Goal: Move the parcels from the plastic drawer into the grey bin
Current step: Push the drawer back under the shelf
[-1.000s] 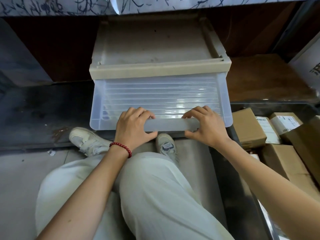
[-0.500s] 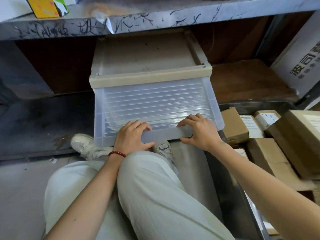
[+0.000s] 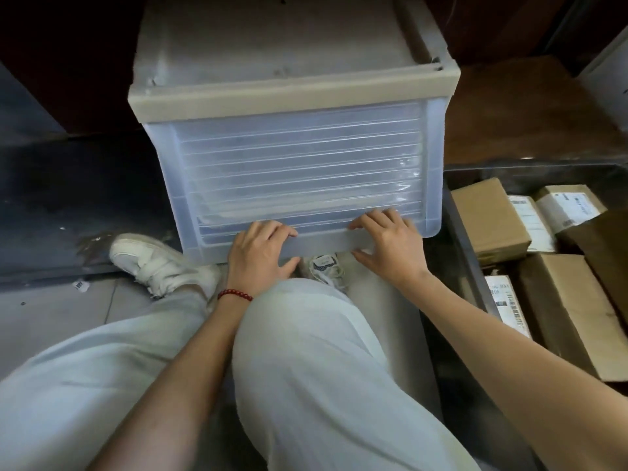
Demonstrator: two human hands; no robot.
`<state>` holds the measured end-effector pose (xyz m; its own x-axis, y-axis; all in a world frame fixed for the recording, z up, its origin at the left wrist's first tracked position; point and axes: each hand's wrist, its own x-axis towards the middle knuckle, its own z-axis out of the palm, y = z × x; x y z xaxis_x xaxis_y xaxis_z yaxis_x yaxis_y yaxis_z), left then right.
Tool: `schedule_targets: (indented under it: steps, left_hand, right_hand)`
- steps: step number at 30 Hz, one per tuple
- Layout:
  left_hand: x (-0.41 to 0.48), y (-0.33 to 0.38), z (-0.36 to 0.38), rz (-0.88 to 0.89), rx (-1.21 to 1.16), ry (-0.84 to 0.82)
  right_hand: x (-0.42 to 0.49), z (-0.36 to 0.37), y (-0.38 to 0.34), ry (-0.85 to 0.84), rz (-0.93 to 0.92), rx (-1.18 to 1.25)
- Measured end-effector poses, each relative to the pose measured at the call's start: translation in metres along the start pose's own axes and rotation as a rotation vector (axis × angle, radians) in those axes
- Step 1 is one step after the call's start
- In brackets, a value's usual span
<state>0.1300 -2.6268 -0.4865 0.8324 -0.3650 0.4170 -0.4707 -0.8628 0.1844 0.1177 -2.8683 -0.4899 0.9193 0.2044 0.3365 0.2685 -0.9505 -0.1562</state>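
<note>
Plastic drawer point(image 3: 299, 158) gripped by both hands point(image 3: 260, 251) point(image 3: 387, 248).

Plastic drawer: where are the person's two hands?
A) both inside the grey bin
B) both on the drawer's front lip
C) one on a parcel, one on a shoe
B: the left hand and right hand both grip the front lip of the plastic drawer.

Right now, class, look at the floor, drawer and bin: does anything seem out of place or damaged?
A small printed paper scrap lies loose on the floor tiles, left of the white shoe, away from the parcels in the grey bin. A pale scuffed patch marks the dark floor just beyond that shoe.
</note>
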Motion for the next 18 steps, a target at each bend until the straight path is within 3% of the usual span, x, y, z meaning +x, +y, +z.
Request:
schedule_targets:
  steps: [3,10,15,18]
  left_hand:
    - [0.004,-0.01,0.021,-0.037,0.015,-0.01]
    - [0.032,-0.026,0.058,-0.155,0.073,-0.211]
    - [0.042,-0.022,0.073,-0.224,0.078,-0.103]
    - [0.032,-0.024,0.08,-0.2,0.097,-0.154]
  right_hand:
    - [0.012,0.026,0.004,-0.006,0.028,-0.021]
    - [0.044,0.068,0.013,-0.084,0.076,-0.009]
    - [0.047,0.085,0.011,-0.056,0.132,0.053]
    - [0.043,0.088,0.008,-0.074,0.16,0.099]
